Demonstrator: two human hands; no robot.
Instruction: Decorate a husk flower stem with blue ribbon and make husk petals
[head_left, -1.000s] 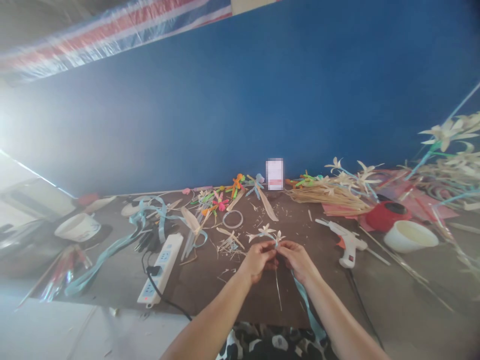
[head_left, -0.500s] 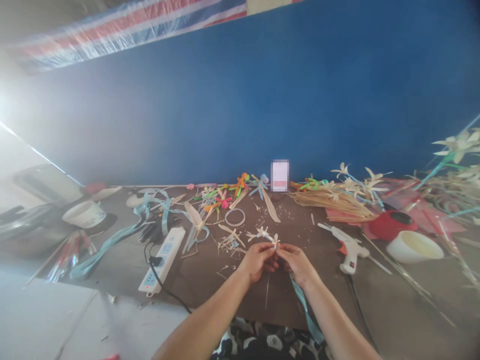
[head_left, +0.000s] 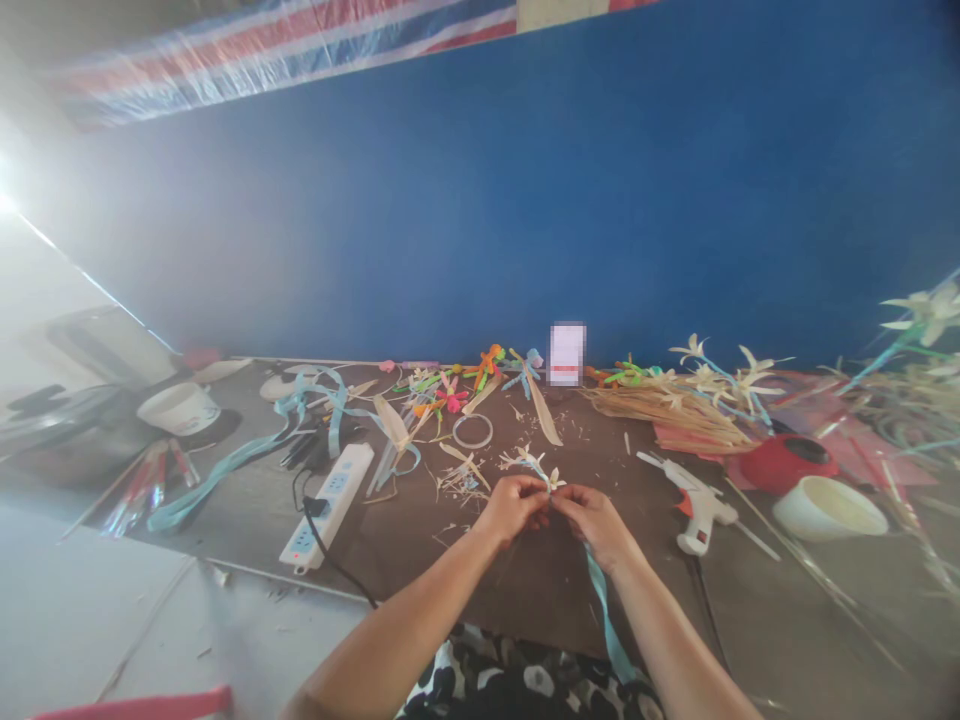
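My left hand (head_left: pixel 516 510) is pinched closed on a small handmade flower stem (head_left: pixel 537 468) with cream petals, which points up and to the left. One cream flower (head_left: pixel 555 480) sits right above my fingertips. My right hand (head_left: pixel 594 522) meets the left, its thumb and fingers closed at the base of the stem. From under the right hand a light blue ribbon (head_left: pixel 600 592) hangs toward my lap. The fingers hide most of the ribbon's end and the lower stem.
On the right lie a white glue gun (head_left: pixel 701 505), a red tape dispenser-like object (head_left: pixel 784 460) and a white cup (head_left: pixel 829 508). To the left are a power strip (head_left: pixel 330 508), blue ribbon (head_left: pixel 214 488) and a paper bowl (head_left: pixel 178 408). Dried stalks (head_left: pixel 667 412) lie behind.
My view has tilted slightly, and more of a pink edge shows at the lower left. Both hands stay together at the stem, with the fingers slightly shifted.
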